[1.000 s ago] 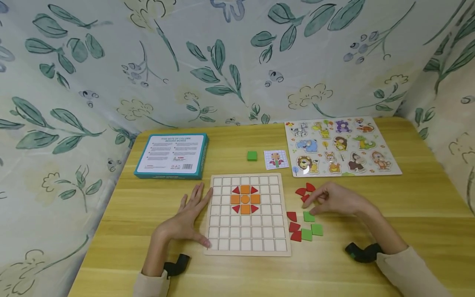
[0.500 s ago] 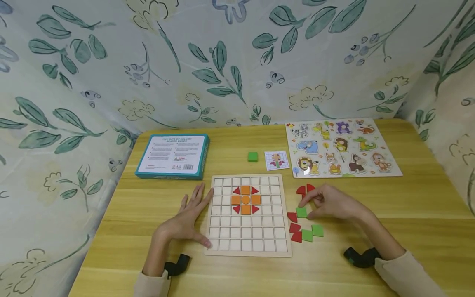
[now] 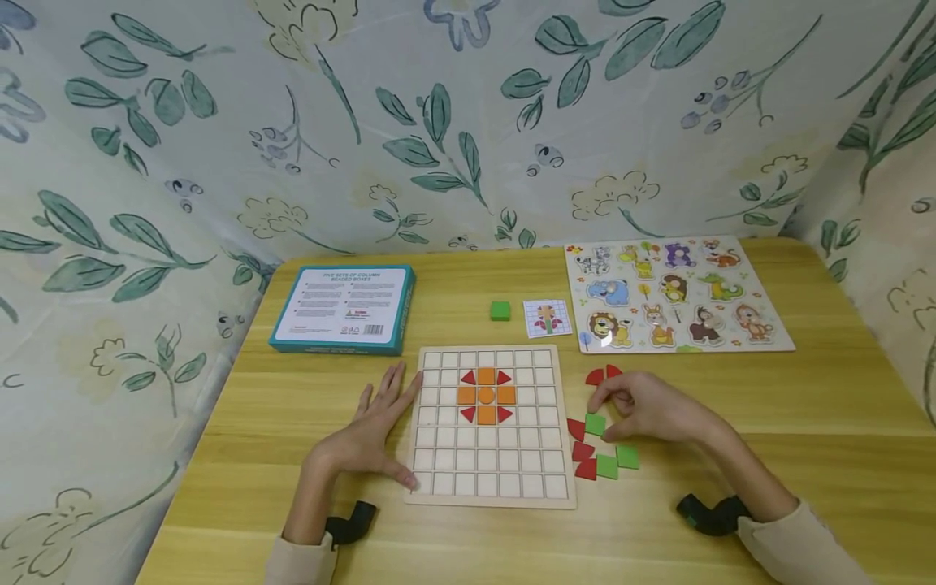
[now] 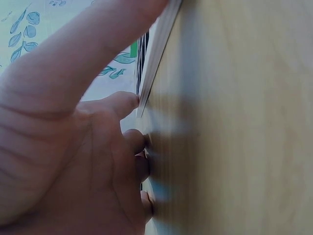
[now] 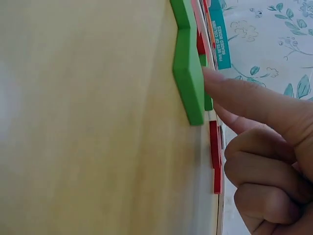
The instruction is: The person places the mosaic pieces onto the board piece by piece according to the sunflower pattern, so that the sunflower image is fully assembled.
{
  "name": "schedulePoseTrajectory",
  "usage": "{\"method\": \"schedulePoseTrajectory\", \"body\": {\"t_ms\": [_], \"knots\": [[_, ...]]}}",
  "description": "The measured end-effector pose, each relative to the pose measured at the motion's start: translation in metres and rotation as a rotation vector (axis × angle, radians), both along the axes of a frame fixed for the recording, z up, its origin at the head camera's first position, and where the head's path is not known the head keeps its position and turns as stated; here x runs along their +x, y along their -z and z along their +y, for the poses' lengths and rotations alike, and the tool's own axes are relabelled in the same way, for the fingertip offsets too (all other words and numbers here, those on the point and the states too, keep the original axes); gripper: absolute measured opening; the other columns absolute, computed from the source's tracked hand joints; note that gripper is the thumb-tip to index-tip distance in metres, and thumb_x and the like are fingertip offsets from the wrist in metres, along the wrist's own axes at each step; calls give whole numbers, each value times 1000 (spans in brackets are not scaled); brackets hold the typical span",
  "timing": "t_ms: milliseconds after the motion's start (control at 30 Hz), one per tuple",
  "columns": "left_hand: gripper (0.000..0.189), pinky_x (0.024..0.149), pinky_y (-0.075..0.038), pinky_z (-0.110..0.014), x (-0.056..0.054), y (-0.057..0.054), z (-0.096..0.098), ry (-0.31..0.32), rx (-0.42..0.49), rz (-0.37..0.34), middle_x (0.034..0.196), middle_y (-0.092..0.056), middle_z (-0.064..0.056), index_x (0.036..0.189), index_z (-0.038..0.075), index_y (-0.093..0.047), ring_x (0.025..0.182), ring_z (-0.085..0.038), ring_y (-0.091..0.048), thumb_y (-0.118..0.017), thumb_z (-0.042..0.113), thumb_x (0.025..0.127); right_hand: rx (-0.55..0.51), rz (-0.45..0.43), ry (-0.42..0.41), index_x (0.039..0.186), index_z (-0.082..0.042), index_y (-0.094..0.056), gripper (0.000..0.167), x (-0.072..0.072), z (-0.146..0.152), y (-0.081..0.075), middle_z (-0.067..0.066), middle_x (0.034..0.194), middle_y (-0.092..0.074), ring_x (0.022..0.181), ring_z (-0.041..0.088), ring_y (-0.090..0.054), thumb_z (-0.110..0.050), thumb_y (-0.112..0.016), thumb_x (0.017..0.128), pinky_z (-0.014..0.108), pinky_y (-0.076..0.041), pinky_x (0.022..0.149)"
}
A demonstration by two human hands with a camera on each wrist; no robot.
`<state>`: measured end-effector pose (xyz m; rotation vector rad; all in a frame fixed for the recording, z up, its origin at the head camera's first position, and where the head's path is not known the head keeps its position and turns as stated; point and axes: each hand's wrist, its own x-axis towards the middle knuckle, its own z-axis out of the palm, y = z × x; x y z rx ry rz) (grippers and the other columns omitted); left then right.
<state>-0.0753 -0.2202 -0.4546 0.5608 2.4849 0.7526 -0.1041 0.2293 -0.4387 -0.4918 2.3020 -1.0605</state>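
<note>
1. The right hand is pinching a green square by its edges, thumb and forefinger on different sides, the other fingers curling into the palm. The square is lying just right of the grid board. I'm not able to tell how firmly it is being held; so thin an edge could be slipping free if the pinch is light.

2. A red quarter-circle is sitting right against or just beside that square; I'm not managing to see which. A sideways drag could be shoving it under or against the board's rim.

3. Two nearer green squares are lying close below the thumb. In the right wrist view the thumb is showing just behind one, so a low sweep could be catching the wrong piece.

4. The left hand is resting spread, thumb and forefinger touching the board's left edge. Nothing is bracing the right edge, so an uneven push could be turning the board or nudging the red pieces there.

5. The orange circle and red triangles are sitting in the grid, loosely as far as I'm judging; a jolted board or brushing knuckle could be skewing them.
</note>
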Motion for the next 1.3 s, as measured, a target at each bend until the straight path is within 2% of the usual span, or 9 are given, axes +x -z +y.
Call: {"method": "schedulePoseTrajectory", "body": {"t_ms": [67, 300, 467, 567, 700, 833, 1033, 1167, 1300], "knots": [[150, 128, 13, -65, 0, 0, 0, -2, -2, -2, 172, 23, -14, 168, 18, 1, 160, -37, 23, -99, 48, 60, -14, 3, -15, 104, -10, -73, 29, 0, 0, 0, -4, 64, -40, 58, 7, -35, -12, -88, 79, 22, -30, 53], [150, 128, 12, -65, 0, 0, -1, -5, -1, 2, 172, 23, -14, 168, 17, 0, 160, -37, 22, -99, 47, 59, 4, 36, 8, 109, -11, -75, 26, -2, 3, 2, -5, 64, -41, 57, 5, -36, -10, -83, 84, 20, -32, 54], [150, 128, 12, -65, 0, 0, 0, -2, 3, 4, 172, 23, -14, 168, 17, 0, 160, -37, 22, -99, 47, 59, 1, 58, 15, 109, -11, -75, 31, -3, 3, 3, -5, 63, -38, 58, 6, -35, -14, -87, 81, 22, -30, 53], [150, 128, 12, -65, 0, -1, 0, -2, 1, 5, 172, 23, -14, 168, 17, 0, 160, -37, 22, -99, 47, 59, 22, 56, 39, 106, -12, -75, 29, -2, 1, 3, -4, 64, -40, 59, 7, -37, -14, -88, 80, 22, -29, 53], [150, 127, 12, -65, 1, -2, 0, -2, 4, 6, 172, 23, -14, 168, 17, 0, 160, -37, 22, -99, 47, 59, 47, 48, 77, 106, -9, -74, 25, -2, -2, 1, -3, 66, -40, 61, 11, -38, -14, -85, 84, 23, -29, 54], [150, 127, 13, -65, 1, -2, -1, -4, 3, 3, 172, 23, -15, 168, 17, 1, 160, -37, 22, -99, 47, 59, 17, 68, 104, 108, -8, -75, 23, -2, -9, -4, -3, 67, -38, 63, 10, -38, -15, -83, 87, 23, -29, 55], [150, 127, 13, -65, 1, -1, -2, -2, 3, 5, 172, 23, -15, 168, 18, 1, 160, -37, 23, -99, 47, 59, -77, 36, 121, 107, -9, -78, 24, 5, -50, -8, -4, 63, -33, 58, 10, -32, -15, -85, 85, 23, -28, 55], [151, 127, 13, -65, 0, 1, -1, 11, 9, 16, 172, 24, -15, 168, 18, 2, 160, -37, 23, -98, 49, 59, -94, 20, 106, 102, -12, -79, 21, 14, -90, -8, -4, 59, -32, 54, 10, -30, -14, -87, 82, 20, -26, 51], [151, 127, 13, -65, -1, 1, -1, 11, 13, 19, 172, 24, -14, 168, 19, 2, 160, -37, 23, -98, 49, 59, -68, 54, 102, 97, -10, -79, 20, 22, -123, -5, -5, 58, -35, 55, 10, -33, -11, -89, 79, 19, -25, 52]]}}
